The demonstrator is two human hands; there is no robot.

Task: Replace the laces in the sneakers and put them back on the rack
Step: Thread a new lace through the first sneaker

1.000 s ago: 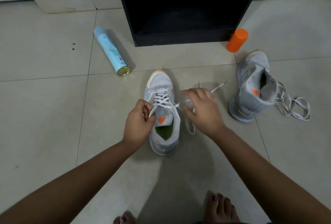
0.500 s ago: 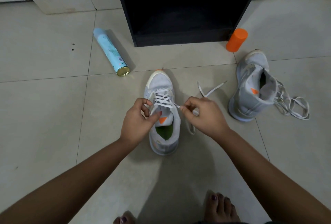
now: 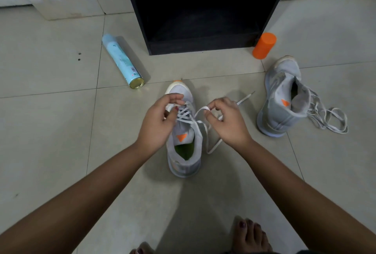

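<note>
A grey sneaker (image 3: 184, 148) with an orange tongue mark stands on the floor in front of me, toe pointing away. Its white lace (image 3: 200, 111) is partly threaded through the upper eyelets. My left hand (image 3: 160, 121) is over the sneaker's left side, fingers curled and pinching the lace near the toe end. My right hand (image 3: 225, 121) pinches a loop of the same lace just right of the sneaker; the loose end trails off toward the right. A second grey sneaker (image 3: 282, 99) lies tipped at the right with its lace (image 3: 327, 119) loose on the floor.
A black shoe rack (image 3: 203, 42) stands open at the back centre. Left of it a light-blue spray can (image 3: 122, 60) lies on its side. An orange cap (image 3: 264, 46) sits at the rack's right corner. My bare feet (image 3: 250, 235) are at the bottom edge.
Both hands have moved up toward the sneaker's toe. My right hand has drawn the lace up into a loop, and my left hand has shifted from the tongue to the upper lacing.
</note>
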